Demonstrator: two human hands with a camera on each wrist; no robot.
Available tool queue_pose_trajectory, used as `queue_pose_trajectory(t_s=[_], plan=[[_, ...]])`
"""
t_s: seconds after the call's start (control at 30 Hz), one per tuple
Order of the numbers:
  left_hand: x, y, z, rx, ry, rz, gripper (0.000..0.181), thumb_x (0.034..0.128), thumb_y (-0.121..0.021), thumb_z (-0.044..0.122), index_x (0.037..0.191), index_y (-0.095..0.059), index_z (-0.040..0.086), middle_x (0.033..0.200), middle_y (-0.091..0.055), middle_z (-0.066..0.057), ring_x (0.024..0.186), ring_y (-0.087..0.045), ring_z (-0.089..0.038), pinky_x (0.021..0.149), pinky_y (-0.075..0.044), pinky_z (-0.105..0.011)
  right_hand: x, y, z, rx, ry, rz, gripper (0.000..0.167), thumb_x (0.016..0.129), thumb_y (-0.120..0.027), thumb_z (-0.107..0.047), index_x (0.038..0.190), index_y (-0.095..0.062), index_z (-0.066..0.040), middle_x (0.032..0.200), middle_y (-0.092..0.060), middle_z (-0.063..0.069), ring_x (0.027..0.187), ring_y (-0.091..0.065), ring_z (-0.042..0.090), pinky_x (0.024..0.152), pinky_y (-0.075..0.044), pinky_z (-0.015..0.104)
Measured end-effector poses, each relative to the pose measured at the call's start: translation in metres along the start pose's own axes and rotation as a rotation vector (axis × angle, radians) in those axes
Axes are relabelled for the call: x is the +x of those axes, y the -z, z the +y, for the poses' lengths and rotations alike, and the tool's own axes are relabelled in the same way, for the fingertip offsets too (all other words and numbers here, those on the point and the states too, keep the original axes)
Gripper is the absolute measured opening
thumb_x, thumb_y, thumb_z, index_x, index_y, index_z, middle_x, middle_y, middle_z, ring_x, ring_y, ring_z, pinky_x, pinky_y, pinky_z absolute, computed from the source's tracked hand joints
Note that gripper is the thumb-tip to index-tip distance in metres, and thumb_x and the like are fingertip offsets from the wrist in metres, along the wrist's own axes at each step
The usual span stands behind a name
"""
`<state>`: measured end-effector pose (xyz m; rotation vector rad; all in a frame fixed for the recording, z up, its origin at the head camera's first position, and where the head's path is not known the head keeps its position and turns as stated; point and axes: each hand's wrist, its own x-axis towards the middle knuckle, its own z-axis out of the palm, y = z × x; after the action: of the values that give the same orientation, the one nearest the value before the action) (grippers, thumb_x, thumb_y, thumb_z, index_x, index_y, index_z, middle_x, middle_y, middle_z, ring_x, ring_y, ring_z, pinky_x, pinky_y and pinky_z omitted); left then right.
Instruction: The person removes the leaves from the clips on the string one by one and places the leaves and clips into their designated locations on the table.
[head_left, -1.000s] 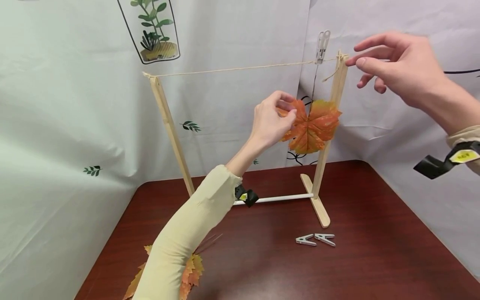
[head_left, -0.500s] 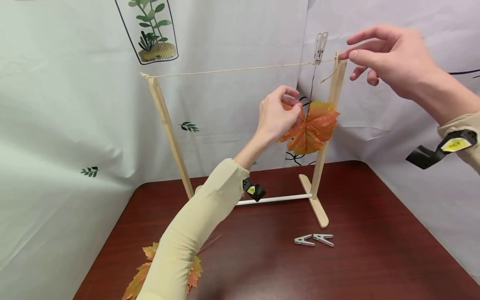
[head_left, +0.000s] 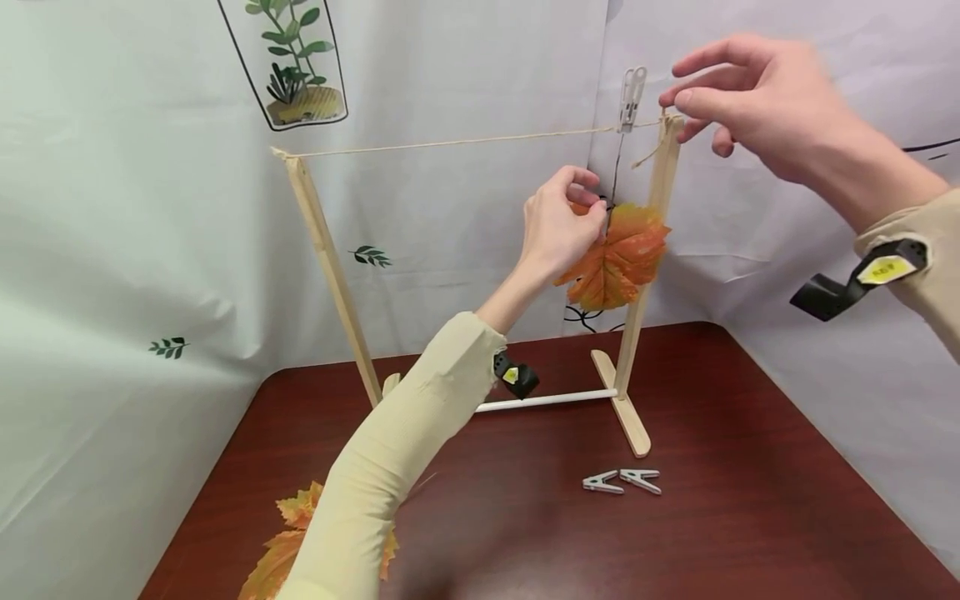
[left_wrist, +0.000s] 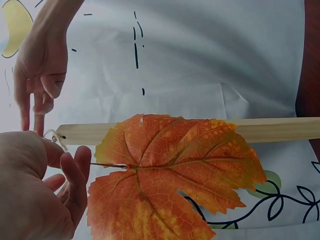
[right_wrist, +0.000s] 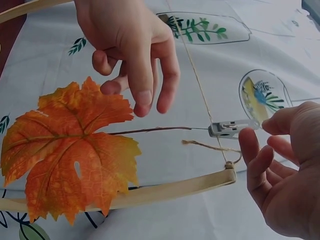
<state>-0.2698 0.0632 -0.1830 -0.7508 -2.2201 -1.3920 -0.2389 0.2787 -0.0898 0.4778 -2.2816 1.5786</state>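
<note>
An orange artificial maple leaf (head_left: 626,254) hangs by its thin brown stem (right_wrist: 155,130) from a pale clothespin (head_left: 632,100). The clothespin clips the stem to a string (head_left: 450,143) near the right post of a wooden stand. My left hand (head_left: 558,221) is beside the leaf's upper left, its fingers loosely bent; the right wrist view shows a gap between them and the stem. Beyond the right post's top, my right hand (head_left: 772,104) has its fingers spread. Its thumb and forefinger are close to the clothespin (right_wrist: 232,128) without visibly gripping it.
Two more clothespins (head_left: 622,481) lie on the dark red table (head_left: 712,517) in front of the stand. More autumn leaves (head_left: 288,542) lie at the front left, partly hidden by my left sleeve. A white bar (head_left: 547,401) joins the stand's feet. Patterned white cloth hangs behind.
My right hand has come left, closer to the clothespin and the post's top. The left hand has shifted slightly up and right, toward the stem. The leaf stays hanging.
</note>
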Motion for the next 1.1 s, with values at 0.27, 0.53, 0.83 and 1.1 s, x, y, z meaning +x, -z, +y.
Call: queue_pose_trajectory(t_s=[0.27, 0.53, 0.83, 1.1], plan=[[0.003, -0.003, -0.001, -0.005, 0.022, 0.005, 0.022, 0.0944, -0.065, 0.009, 0.117, -0.063, 0.008, 0.092, -0.067, -0.001, 0.062, -0.066, -0.007, 0.07, -0.049, -0.019, 0.01, -0.004, -0.004, -0.077, -0.009, -0.024, 0.033, 0.097, -0.066, -0.017, 0.128, -0.057, -0.017, 0.116, -0.064, 0.002, 0.083, -0.067, 0.011, 0.048, -0.045, 0.019], [0.006, -0.005, -0.001, -0.019, 0.011, 0.0, 0.025, 0.0933, -0.065, 0.008, 0.118, -0.063, 0.008, 0.092, -0.067, -0.001, 0.06, -0.067, -0.008, 0.068, -0.05, -0.019, 0.021, -0.006, -0.013, -0.101, -0.044, -0.063, 0.04, 0.099, -0.062, -0.017, 0.138, -0.052, -0.016, 0.127, -0.058, 0.007, 0.083, -0.068, 0.011, 0.049, -0.047, 0.019], [0.008, -0.009, 0.0, -0.034, 0.012, 0.0, 0.022, 0.0936, -0.066, 0.008, 0.115, -0.063, 0.009, 0.09, -0.066, 0.0, 0.057, -0.066, -0.008, 0.066, -0.049, -0.02, 0.026, -0.01, -0.019, -0.164, -0.08, -0.123, 0.048, 0.101, -0.055, -0.012, 0.148, -0.044, -0.016, 0.136, -0.051, 0.012, 0.083, -0.068, 0.01, 0.051, -0.047, 0.02], [0.01, -0.012, 0.0, -0.044, 0.007, 0.001, 0.022, 0.0934, -0.067, 0.007, 0.115, -0.063, 0.01, 0.088, -0.066, 0.0, 0.055, -0.065, -0.007, 0.063, -0.049, -0.021, 0.032, -0.008, -0.024, -0.184, -0.124, -0.162, 0.05, 0.101, -0.054, -0.012, 0.149, -0.042, -0.018, 0.143, -0.04, 0.017, 0.081, -0.068, 0.01, 0.05, -0.046, 0.022]])
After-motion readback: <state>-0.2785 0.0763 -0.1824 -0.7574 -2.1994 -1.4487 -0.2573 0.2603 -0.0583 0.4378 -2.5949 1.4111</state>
